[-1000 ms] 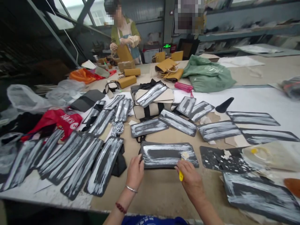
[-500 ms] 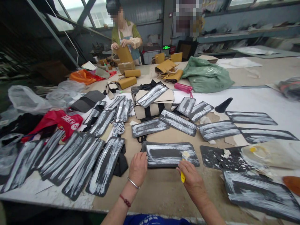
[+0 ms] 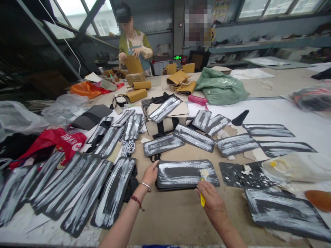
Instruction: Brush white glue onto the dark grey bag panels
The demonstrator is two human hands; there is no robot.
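— Workshop windows (image 3: 253, 7) are seen beyond the crowded tabletop (image 3: 160, 213). How is the right hand (image 3: 212, 199) occupied?

— By it, a yellow-handled brush (image 3: 202, 198) is gripped, the tip set on a white-streaked panel (image 3: 178, 171) laid on the tabletop. With that panel as the clock's centre, the right hand is found at four o'clock.

— And the left hand (image 3: 150, 175)?

— At nine, with one finger extended to the panel's left end; how far the others are curled cannot be told.

— What is found farther out?

— A spattered dark sheet (image 3: 240, 175) at three, other streaked panels (image 3: 113, 193) at nine, a strapped beige bundle (image 3: 168, 126) at eleven, a green bag (image 3: 219, 88) at one. Well beyond, at eleven, a mustard piece (image 3: 132, 65) is held by a co-worker (image 3: 147, 41).
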